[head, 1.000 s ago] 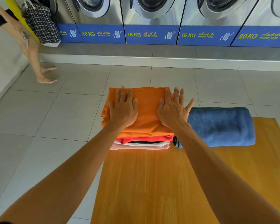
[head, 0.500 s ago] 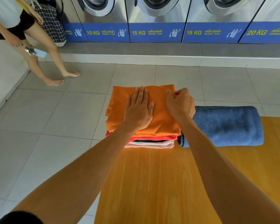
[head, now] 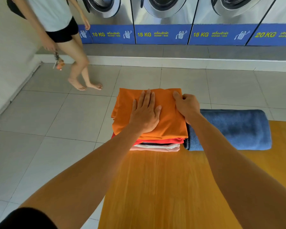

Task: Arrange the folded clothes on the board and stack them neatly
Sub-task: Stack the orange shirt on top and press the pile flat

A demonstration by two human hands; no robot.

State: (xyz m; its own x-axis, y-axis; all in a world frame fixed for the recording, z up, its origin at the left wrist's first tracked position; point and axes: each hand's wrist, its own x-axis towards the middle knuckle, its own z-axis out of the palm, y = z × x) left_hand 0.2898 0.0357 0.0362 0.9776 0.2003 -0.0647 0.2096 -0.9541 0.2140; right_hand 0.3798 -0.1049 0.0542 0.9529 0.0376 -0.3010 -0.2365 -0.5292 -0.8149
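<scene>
The stack of folded clothes (head: 155, 141) sits at the far left corner of the wooden worktop (head: 163, 187), and its top piece, an orange garment (head: 170, 119), is the one being handled. The left hand (head: 144, 115) lies flat on the middle of this garment, palm down, with the fingers (head: 148, 98) straight and close together and the thumb out to the side. I judge that it presses the pile down so that the layers below (a red one, then a dark one, then white and pink ones at the bottom) do not slide.

The right hand (head: 187, 105) is at the far right corner of the orange garment. Its fingers are curled around the edge and the thumb lies on top, so it pinches the cloth there. Most likely it pulls or tucks this corner to bring the edge in line with the rest of the pile.

Just beside the stack, on its right and touching it or almost touching, lies a folded blue towel (head: 233, 128). It is not yet on the pile, so the stacking seems not finished.

The orange garment hangs a little over the left side of the pile, and this side may need straightening next.

A barefoot person (head: 76, 63) walks on the tiled floor (head: 40, 121) in front of the washing machines (head: 162, 22), well apart from the worktop.
</scene>
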